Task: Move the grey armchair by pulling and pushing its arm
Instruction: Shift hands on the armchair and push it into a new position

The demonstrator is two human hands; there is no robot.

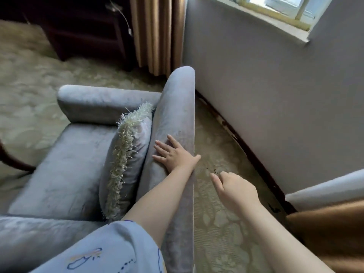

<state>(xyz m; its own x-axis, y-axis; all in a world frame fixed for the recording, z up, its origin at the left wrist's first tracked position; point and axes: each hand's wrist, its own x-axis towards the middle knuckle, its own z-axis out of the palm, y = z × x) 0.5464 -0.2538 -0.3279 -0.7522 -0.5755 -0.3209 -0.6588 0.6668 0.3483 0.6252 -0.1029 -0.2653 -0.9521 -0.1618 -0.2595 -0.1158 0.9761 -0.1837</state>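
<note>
The grey armchair fills the left and middle of the head view, seen from above. Its long padded top edge runs from the bottom centre up toward the wall. My left hand lies flat on that padded edge with fingers spread and the thumb hanging over the outer side. My right hand hovers over the carpet to the right of the chair, fingers loosely bent, holding nothing and touching nothing. A grey cushion with a cream fringe leans inside the chair against this edge.
A grey wall with a dark skirting board stands close on the right, a window above it. Brown curtains and dark wooden furniture stand at the back. Patterned carpet lies between chair and wall. A brown and white drape sits at lower right.
</note>
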